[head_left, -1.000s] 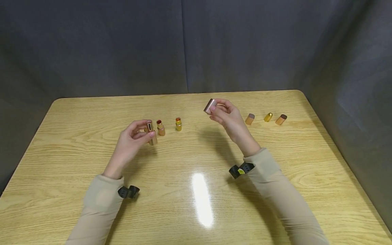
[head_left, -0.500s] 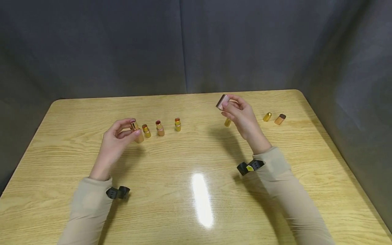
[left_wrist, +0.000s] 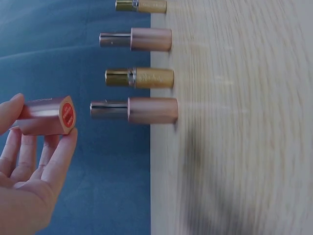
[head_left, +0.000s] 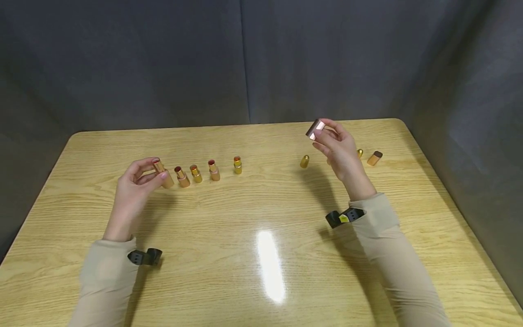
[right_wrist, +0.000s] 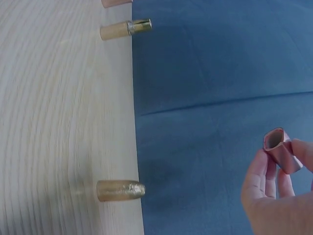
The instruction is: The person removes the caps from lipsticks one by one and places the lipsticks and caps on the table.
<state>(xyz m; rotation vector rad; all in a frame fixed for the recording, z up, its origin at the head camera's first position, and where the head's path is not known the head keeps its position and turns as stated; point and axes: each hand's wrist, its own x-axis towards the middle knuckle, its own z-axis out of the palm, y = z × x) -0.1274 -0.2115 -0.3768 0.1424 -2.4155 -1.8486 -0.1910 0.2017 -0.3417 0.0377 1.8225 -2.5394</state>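
My left hand [head_left: 134, 186] pinches an uncapped rose-gold lipstick [head_left: 166, 179] between thumb and fingers, above the table. In the left wrist view the red round label on the base of that lipstick [left_wrist: 46, 116] faces the camera. Beside it stands another rose-gold lipstick [head_left: 182, 177], uncapped and upright. Up on the right, my right hand [head_left: 341, 147] holds a rose-gold lipstick cap [head_left: 315, 129] by its sides, tilted. The right wrist view shows the hollow mouth of this cap [right_wrist: 281, 149]. Below and left of that hand a gold bullet-shaped cap [head_left: 304, 161] stands on the table.
Further along the left row are a gold lipstick [head_left: 196, 174], a rose-gold one [head_left: 214, 170] and another gold one [head_left: 238, 165]. To the right stand a gold cap [head_left: 360, 153], partly hidden, and a rose-gold cap [head_left: 374, 158]. A dark curtain [head_left: 163, 63] hangs behind the table [head_left: 229, 254].
My left hand has moved left with its lipstick, revealing the lipsticks behind it. My right hand has moved right and up with the cap, uncovering a gold cap and covering others.
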